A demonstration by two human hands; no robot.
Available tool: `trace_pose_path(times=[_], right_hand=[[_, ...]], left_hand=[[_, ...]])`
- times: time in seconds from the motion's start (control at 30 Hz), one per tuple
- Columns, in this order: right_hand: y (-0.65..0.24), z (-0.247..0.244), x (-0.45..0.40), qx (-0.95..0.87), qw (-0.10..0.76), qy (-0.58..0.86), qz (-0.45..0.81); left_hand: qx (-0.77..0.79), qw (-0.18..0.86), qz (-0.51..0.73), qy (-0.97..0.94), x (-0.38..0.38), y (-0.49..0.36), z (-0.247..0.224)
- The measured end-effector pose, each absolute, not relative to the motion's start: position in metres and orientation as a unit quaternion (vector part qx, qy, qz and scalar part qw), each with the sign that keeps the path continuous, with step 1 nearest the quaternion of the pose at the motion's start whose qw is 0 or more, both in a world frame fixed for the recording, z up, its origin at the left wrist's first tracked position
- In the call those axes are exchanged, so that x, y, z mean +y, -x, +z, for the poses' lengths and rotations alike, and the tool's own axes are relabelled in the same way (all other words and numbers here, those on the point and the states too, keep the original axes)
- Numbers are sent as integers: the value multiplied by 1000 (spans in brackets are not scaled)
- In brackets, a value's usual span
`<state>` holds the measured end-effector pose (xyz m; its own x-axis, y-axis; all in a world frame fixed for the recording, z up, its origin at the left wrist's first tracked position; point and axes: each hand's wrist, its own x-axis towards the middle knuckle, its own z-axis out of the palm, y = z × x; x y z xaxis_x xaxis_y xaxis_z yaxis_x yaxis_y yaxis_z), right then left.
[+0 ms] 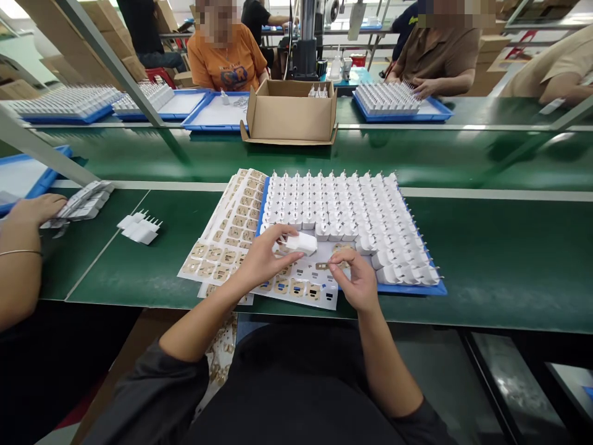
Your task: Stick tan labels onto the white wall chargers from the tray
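My left hand (267, 259) grips a white plug adapter (301, 244) between thumb and fingers, above the near edge of a blue tray (412, 288). To its right, my right hand (356, 278) pinches a small tan sticker (322, 266) by its end, a short gap away from the adapter. Rows of white plug adapters (343, 198), pins up, fill much of the tray. Under my hands lies a sticker sheet (303, 300) with tan pieces and dark marks, partly covered by my left hand. More sticker sheets (227, 235) are fanned out along the tray's left side.
A few loose adapters (140, 227) lie on the green bench (500, 247) at left, near a co-worker's hand (34, 210) beside wrapped adapters. Across the belt (417, 148) stand an open cardboard box (291, 117) and more blue trays (403, 114). Co-workers sit behind. A metal post (111, 62) slants at left.
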<state>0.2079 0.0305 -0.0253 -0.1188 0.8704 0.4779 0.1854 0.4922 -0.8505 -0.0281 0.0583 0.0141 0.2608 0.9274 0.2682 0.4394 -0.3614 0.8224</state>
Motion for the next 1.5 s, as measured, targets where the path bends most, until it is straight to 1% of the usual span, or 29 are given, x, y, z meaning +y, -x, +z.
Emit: trace_pose_path(times=[0.07,0.13,0.2,0.27,0.33,0.43,0.5,0.63,0.67,0.73,0.87,1.23,1.5], right_hand=[[-202,-19,24,-661,549,345,379],[-195,-11,16,-649,552,296,431],[-187,-3,9,-642,551,258,467],[-183,3,5,-631,554,234,490],[-181,5,3,-618,561,221,505],[-182,4,4,-601,563,230,519],[-182,1,5,-581,565,256,527],[-179,-1,5,-512,615,311,513],[-178,-1,5,-499,625,323,506],[-175,1,5,-484,631,343,501],[-173,6,7,-487,621,361,497],[-171,7,6,-503,608,377,485],[-165,7,5,-518,604,410,447]], left_hand=[[432,503,450,-598,47,25,16],[383,639,472,-471,37,18,13],[351,705,479,-388,29,11,7],[338,715,494,-362,25,5,0],[322,700,509,-384,22,2,-6],[291,652,513,-476,20,4,-12],[313,571,516,-556,18,7,-13],[369,334,524,-691,12,9,-9],[367,295,526,-708,11,8,-8],[360,250,529,-727,10,6,-5],[352,224,523,-743,10,4,0],[356,223,519,-744,10,4,4],[371,202,515,-746,9,5,2]])
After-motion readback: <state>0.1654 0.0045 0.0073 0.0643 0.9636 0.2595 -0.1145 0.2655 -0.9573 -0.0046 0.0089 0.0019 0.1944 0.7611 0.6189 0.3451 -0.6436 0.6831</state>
